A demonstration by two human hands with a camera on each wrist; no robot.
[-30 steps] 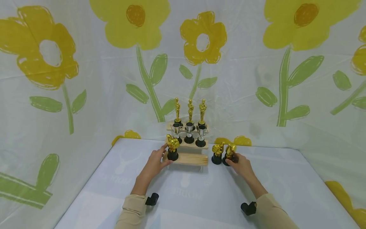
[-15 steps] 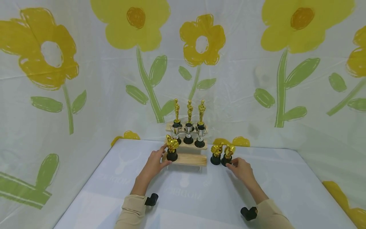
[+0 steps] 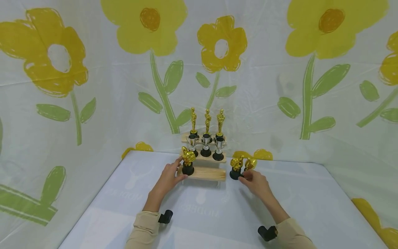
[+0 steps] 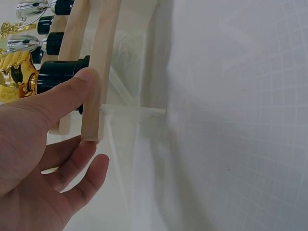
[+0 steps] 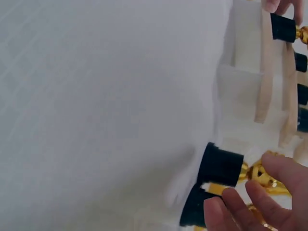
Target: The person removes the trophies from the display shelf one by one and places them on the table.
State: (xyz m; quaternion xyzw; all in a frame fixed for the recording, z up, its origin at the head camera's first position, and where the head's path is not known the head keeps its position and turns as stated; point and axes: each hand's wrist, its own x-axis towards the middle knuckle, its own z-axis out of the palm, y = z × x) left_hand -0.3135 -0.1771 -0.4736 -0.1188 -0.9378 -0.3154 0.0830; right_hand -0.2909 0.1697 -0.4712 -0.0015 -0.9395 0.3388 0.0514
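Note:
My left hand (image 3: 169, 175) holds the left end of the lowest wooden shelf (image 4: 102, 62) of a display stand. Its thumb lies along the black base of a gold thumbs-up trophy (image 3: 188, 159) standing there, and fingertips touch the plank's end. To the right of the stand, two more gold thumbs-up trophies stand upright on the table: the left trophy (image 3: 236, 166) and the right trophy (image 3: 250, 163). My right hand (image 3: 256, 184) is in front of them, fingers loosely bent, partly covering the right trophy. In the right wrist view its thumb and fingers are around the trophies without a visible grip.
On the middle shelf stand silver cup trophies (image 3: 206, 141); gold figure statuettes (image 3: 207, 121) stand on the top shelf. The stand has clear side supports (image 4: 134, 108). A white cloth (image 3: 199, 214) covers the table. Behind hangs a flower-print curtain (image 3: 261, 86).
My right hand has let go of the right thumbs-up trophy, drawn back a little and shifted left toward the left one. My left hand has stayed at the shelf's end.

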